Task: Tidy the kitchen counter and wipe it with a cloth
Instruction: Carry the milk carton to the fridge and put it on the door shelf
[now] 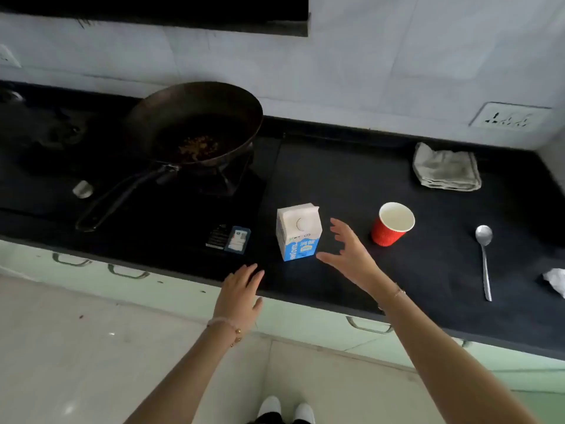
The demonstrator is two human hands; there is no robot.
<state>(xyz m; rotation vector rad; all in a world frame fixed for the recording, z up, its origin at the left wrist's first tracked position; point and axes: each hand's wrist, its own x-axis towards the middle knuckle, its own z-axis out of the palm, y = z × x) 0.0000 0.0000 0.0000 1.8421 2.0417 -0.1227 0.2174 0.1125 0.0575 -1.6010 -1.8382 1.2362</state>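
Note:
On the black counter (351,185) a white and blue milk carton (298,232) stands upright. My right hand (351,255) hovers just to the right of it, fingers spread, holding nothing. My left hand (240,296) lies flat at the counter's front edge, below and left of the carton, also empty. To the right stand a red paper cup (391,224) and a metal spoon (484,258). A folded grey cloth (446,168) lies at the back right. A crumpled white paper (555,281) sits at the right edge.
A dark wok (195,123) with food scraps sits on the stove (214,185) at the left, its handle pointing toward me. A small dark packet (229,238) lies left of the carton. A wall socket (509,116) is behind the cloth. Green drawers (305,313) run below the counter.

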